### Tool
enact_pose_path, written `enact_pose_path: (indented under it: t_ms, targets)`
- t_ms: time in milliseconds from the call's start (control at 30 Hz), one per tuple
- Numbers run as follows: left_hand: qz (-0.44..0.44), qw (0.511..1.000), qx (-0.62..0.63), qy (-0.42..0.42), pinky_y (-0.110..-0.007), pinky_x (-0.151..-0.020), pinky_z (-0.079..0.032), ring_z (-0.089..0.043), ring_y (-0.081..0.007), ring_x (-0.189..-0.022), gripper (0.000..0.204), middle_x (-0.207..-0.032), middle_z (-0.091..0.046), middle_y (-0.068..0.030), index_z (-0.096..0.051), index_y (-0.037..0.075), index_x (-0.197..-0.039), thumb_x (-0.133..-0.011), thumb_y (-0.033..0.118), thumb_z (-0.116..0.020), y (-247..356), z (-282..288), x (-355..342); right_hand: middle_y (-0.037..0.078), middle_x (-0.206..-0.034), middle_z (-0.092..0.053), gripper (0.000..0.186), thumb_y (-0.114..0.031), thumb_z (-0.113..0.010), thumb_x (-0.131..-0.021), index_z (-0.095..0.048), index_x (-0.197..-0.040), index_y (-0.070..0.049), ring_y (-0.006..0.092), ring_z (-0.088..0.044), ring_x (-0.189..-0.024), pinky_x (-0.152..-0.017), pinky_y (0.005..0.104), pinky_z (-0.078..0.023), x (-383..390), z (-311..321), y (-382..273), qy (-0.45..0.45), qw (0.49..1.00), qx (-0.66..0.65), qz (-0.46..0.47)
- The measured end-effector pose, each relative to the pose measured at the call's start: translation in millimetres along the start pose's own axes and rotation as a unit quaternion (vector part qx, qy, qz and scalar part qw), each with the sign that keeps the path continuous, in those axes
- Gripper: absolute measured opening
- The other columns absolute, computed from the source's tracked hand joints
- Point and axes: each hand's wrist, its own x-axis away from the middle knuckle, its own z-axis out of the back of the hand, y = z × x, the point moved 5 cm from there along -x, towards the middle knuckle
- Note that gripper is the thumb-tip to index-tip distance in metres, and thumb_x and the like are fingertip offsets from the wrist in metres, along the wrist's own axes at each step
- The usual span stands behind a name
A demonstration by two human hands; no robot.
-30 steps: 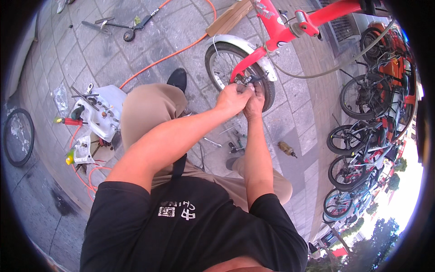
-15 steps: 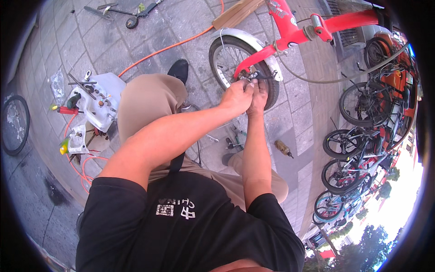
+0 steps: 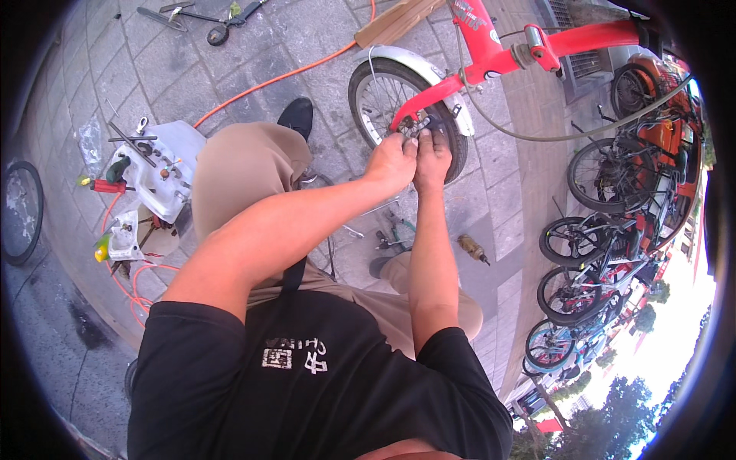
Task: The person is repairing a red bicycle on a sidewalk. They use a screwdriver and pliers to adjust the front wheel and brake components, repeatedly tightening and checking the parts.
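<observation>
On the left, a black tyre (image 3: pixel 39 211) lies on the paving (image 3: pixel 253 54), a white plastic container (image 3: pixel 180 142) bearing tools (image 3: pixel 136 147) to its right. Right of centre, the left hand (image 3: pixel 392 162) and right hand (image 3: pixel 433 159) sit side by side, fingers drawn in narrow, near the middle of the front wheel (image 3: pixel 381 102) of the upright red bicycle (image 3: pixel 483 70), just beyond them; I cannot tell what either grip holds. Farther right, parked bicycles (image 3: pixel 575 291) stand in a row.

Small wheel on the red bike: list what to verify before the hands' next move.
1. Left hand and right hand at the wheel: ok, side by side near the end of the red fork.
2. Fingers gripping a part: cannot tell, contact hidden.
3. Wheel secured in the fork: cannot tell, hands partly cover the spot.
4. Orange hose clear of the black shoe: ok, apart.
5. Tools nearby: ok, on the white container beside the left knee.
</observation>
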Motion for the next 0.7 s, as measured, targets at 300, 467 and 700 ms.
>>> enact_pose_path:
  t_ms: [300,467,700]
  targets:
    - [0.027,1.000,-0.007,-0.009,-0.056,-0.095,-0.053,-0.068,-0.0514,-0.107,0.042,-0.110,-0.072,-0.0323,-0.067,-0.003,-0.111,-0.104,0.037,-0.054,3.3,12.3,-0.9,0.013,-0.100,-0.075,0.027,-0.021,-0.062,-0.107,-0.072,-0.110,0.004,0.0168,-0.068,-0.088,-0.078,0.0356,-0.055,7.5,-18.6,-1.4,0.050,0.995,-0.062,0.064]
    - [0.017,0.999,-0.020,-0.018,-0.056,-0.095,-0.053,-0.068,-0.0506,-0.108,0.042,-0.111,-0.072,-0.0309,-0.067,-0.001,-0.113,-0.104,0.037,-0.053,16.5,21.1,-2.6,0.012,-0.096,-0.076,0.030,-0.022,-0.059,-0.108,-0.071,-0.114,0.004,0.0163,-0.068,-0.084,-0.074,0.0346,-0.054,5.2,-14.4,-19.9,0.010,0.997,0.075,0.014]
    - [0.042,0.999,-0.020,-0.010,-0.055,-0.096,-0.053,-0.068,-0.0498,-0.108,0.042,-0.111,-0.072,-0.0304,-0.067,-0.001,-0.113,-0.104,0.037,-0.053,2.5,19.4,-0.4,0.007,-0.086,-0.072,0.024,-0.017,-0.060,-0.107,-0.071,-0.111,0.004,0.0127,-0.060,-0.073,-0.065,0.0330,-0.050,10.1,-22.1,-20.3,0.043,0.991,0.053,0.114]
